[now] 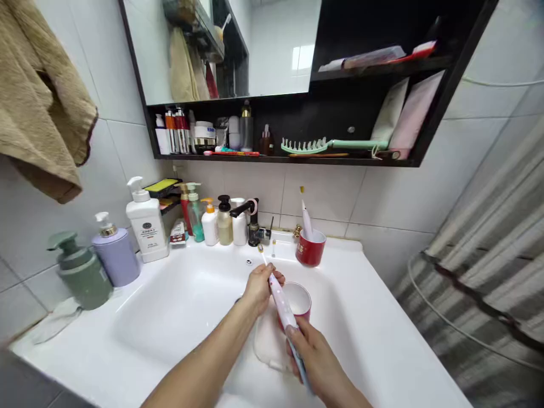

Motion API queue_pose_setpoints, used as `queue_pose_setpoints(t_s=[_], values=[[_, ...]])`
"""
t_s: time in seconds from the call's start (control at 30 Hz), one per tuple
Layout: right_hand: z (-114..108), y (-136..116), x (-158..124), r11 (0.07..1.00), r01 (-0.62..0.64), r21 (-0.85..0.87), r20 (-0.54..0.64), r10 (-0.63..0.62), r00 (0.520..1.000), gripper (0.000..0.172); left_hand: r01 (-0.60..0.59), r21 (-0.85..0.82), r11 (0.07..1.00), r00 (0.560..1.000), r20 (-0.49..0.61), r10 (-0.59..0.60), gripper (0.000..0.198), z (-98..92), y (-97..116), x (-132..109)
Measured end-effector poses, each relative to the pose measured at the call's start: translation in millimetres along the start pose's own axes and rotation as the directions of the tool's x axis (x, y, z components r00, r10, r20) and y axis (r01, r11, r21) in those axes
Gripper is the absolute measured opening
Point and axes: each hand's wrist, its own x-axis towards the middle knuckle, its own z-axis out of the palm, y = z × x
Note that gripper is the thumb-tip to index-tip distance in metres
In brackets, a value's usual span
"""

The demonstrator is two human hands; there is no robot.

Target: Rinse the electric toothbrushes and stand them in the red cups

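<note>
Over the white sink (170, 306), my right hand (317, 357) grips the lower end of a pink and white electric toothbrush (280, 300). Its brush head (260, 249) points away toward the black tap (250, 218). My left hand (259, 286) is closed around the brush's upper shaft. Just behind the handle sits a red cup (297, 300) with a white inside. A white cloth (267, 340) lies in the basin beneath my hands.
A second red cup (312, 249) with a toothbrush stands at the basin's back. Several pump bottles (147, 224) line the left rim. A brown towel (42, 107) hangs upper left. A dark shelf (297, 156) holds toiletries and a green comb. A striped curtain (488, 272) hangs right.
</note>
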Motion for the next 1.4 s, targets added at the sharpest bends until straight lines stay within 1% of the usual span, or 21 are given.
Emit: queue_pose_setpoints(t_s=[0.07,0.13,0.27,0.3,0.43,0.53,0.63,0.73,0.83,0.9,1.0,1.07,1.1,1.13,1.17,1.2,1.27,1.33,1.37,1.4], values=[[0.7,1.9,0.3,0.998,0.056,0.011,-0.046,-0.056,0.997,0.027,-0.03,-0.005,1.0,1.0,0.004,0.03,0.01,1.7,-1.5,0.2],[1.4,3.8,0.7,0.997,0.065,0.048,-0.052,-0.062,0.997,0.027,-0.038,-0.019,0.999,0.999,0.013,0.038,0.01,3.2,-2.4,-0.1],[3.0,6.3,1.3,0.982,-0.046,0.181,0.049,0.038,0.998,0.029,0.006,-0.071,0.997,0.999,0.044,-0.003,0.009,5.3,-1.9,-2.6],[3.5,6.4,1.4,0.98,-0.051,0.194,0.052,0.042,0.998,0.029,0.008,-0.078,0.997,0.999,0.048,-0.004,0.009,5.7,-1.6,-3.2],[4.5,4.4,0.5,0.981,0.0,0.195,-0.003,0.0,1.0,0.028,-0.018,-0.086,0.996,0.998,0.056,0.023,0.01,6.5,-1.0,-4.7],[3.6,-0.3,-1.7,0.972,-0.029,0.232,0.036,0.021,0.999,0.029,-0.013,-0.12,0.993,0.998,0.06,0.02,0.011,6.8,-0.5,-5.1],[2.2,-5.9,-4.7,0.951,-0.074,0.299,0.098,0.047,0.994,0.03,0.017,-0.186,0.982,0.996,0.093,0.001,0.011,7.0,0.3,-5.5],[2.9,-8.3,-7.2,0.959,-0.056,0.279,0.083,0.034,0.996,0.028,0.014,-0.213,0.977,0.993,0.114,0.011,0.011,7.5,0.4,-6.6],[6.1,-7.7,-9.3,0.969,-0.045,0.245,0.056,0.032,0.998,0.027,-0.006,-0.185,0.983,0.995,0.101,0.025,0.01,10.0,1.1,-8.8],[7.2,-8.5,-8.8,0.973,-0.016,0.23,0.043,0.006,0.999,0.027,-0.006,-0.135,0.991,0.993,0.114,0.022,0.009,12.6,3.5,-10.6],[1.8,-15.0,0.8,0.979,0.119,0.166,-0.044,-0.113,0.993,0.026,-0.044,-0.002,0.999,0.993,0.109,0.044,0.012,14.4,7.9,-12.0],[-7.7,-22.8,14.8,0.966,0.232,0.111,-0.148,-0.214,0.965,0.024,-0.118,0.146,0.982,0.992,0.063,0.11,0.014,11.5,7.9,-12.4],[-13.5,-26.9,23.5,0.956,0.283,0.078,-0.218,-0.261,0.94,0.025,-0.164,0.244,0.956,0.986,0.049,0.156,0.014,8.6,6.3,-12.8],[-19.5,-30.6,32.7,0.944,0.329,0.012,-0.279,-0.312,0.908,0.025,-0.211,0.356,0.911,0.977,0.056,0.204,0.013,5.1,3.6,-13.6],[-25.2,-33.6,41.7,0.937,0.349,-0.018,-0.316,-0.336,0.887,0.025,-0.259,0.471,0.843,0.965,0.089,0.247,0.012,1.3,0.1,-14.9],[-30.3,-35.5,50.2,0.931,0.361,-0.044,-0.345,-0.354,0.869,0.024,-0.315,0.578,0.753,0.948,0.147,0.283,0.012,-2.5,-4.0,-16.8],[-37.6,-35.2,63.9,0.927,0.363,-0.096,-0.381,-0.371,0.847,0.024,-0.437,0.736,0.517,0.897,0.312,0.314,0.015,-8.8,-12.3,-22.0],[-40.8,-29.5,72.1,0.924,0.348,-0.156,-0.398,-0.381,0.834,0.023,-0.524,0.805,0.279,0.846,0.456,0.276,0.02,-12.2,-18.9,-27.4],[-41.0,-25.4,74.2,0.922,0.338,-0.19,-0.403,-0.387,0.829,0.022,-0.544,0.819,0.18,0.833,0.501,0.237,0.022,-13.0,-21.3,-29.4],[-40.7,-20.8,75.3,0.918,0.329,-0.223,-0.405,-0.394,0.825,0.022,-0.551,0.829,0.098,0.828,0.528,0.189,0.023,-13.3,-23.2,-30.8]])
